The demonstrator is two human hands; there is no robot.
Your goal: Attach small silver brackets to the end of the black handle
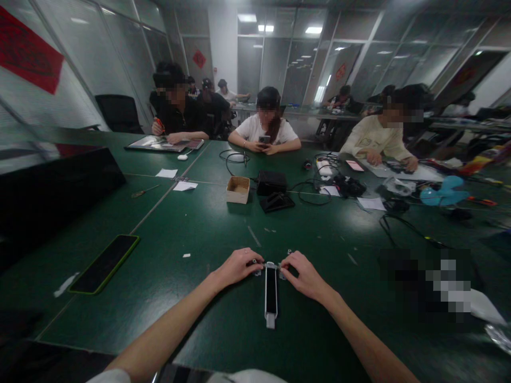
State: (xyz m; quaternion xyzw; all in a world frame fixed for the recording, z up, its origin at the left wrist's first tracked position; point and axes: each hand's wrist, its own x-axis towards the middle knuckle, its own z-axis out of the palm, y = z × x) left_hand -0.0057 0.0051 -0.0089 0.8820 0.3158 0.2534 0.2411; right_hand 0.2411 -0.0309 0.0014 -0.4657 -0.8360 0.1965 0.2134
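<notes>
- Head view, principal item: one narrow, white-edged device with a flat black face and a pale end tab (271, 290), lying lengthwise on the dark green, glossy tabletop (215, 340), between the two hands.
- Left hand (243, 264): thumb and fingers nearly closed at the device's far-left corner, by a small greyish piece (257, 273); we cannot tell whether they grip it.
- Right hand (300, 272): fingers curled, tips drawn close at the far-right corner; what they hold, we cannot tell.
- Risks, in our judgement: uneven pressure from the two sides could twist the device; the smooth surface could let it slide; a loosened fingertip could drop the small greyish piece.
- Obstruction: our own fingers hide much of the far end.
- Surroundings: black-faced phone with a yellow-green rim (104, 264), well apart at left; tiny white paper scrap (186, 255), nearer the left hand; open, pale cardboard box (238, 192) beside a black box (272, 182), beyond the hands; blue-bladed fan (444, 191), far right.
</notes>
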